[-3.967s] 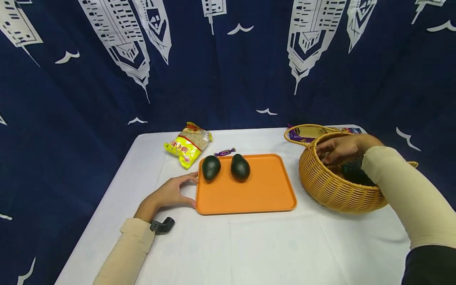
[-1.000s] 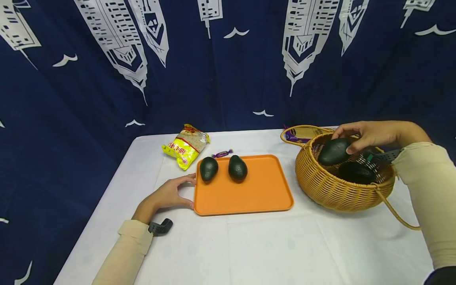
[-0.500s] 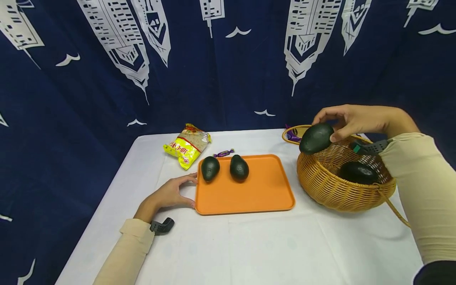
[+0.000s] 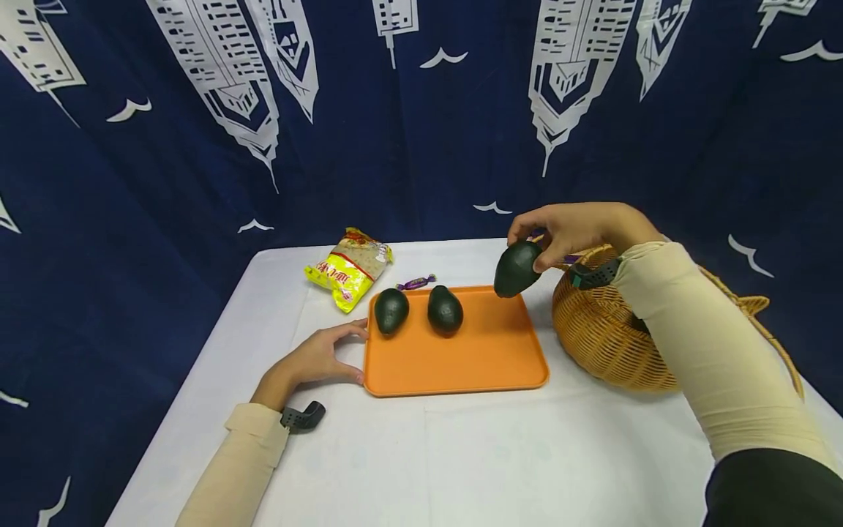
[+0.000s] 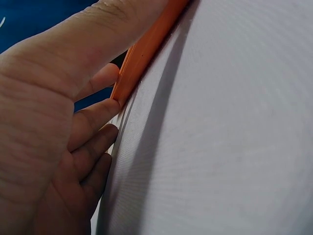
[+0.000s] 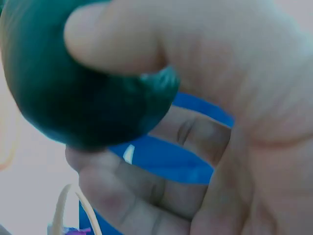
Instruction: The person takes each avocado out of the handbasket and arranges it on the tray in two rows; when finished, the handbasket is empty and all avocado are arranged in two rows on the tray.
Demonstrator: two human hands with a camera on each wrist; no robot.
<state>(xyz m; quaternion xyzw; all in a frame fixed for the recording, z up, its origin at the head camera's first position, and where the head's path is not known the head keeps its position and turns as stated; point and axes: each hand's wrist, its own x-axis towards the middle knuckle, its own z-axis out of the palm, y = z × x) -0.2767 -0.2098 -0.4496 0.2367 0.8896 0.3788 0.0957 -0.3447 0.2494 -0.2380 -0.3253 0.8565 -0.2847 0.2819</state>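
My right hand [image 4: 576, 225] pinches a dark green avocado [image 4: 516, 269] between thumb and fingers, above the far right corner of the orange tray [image 4: 470, 366]. In the right wrist view the thumb presses on the near side of the held avocado [image 6: 73, 103]. Two more avocados lie on the tray, one near its left edge [image 4: 391, 311] and the other avocado [image 4: 445, 310] just right of it. Thumb and fingertips of my left hand [image 4: 312, 366] touch the tray's left edge; in the left wrist view its fingers [image 5: 93, 122] reach out fairly straight.
A wicker basket [image 4: 593, 337] stands right of the tray, partly behind the right sleeve, with something dark inside. A yellow snack bag [image 4: 349, 269] and a purple-wrapped candy [image 4: 416, 282] lie behind the tray. A purple package behind the basket is mostly hidden.
My right hand has lifted an avocado out of the basket and moved left with it, to above the tray's far right corner. The left hand and tray have stayed in place.
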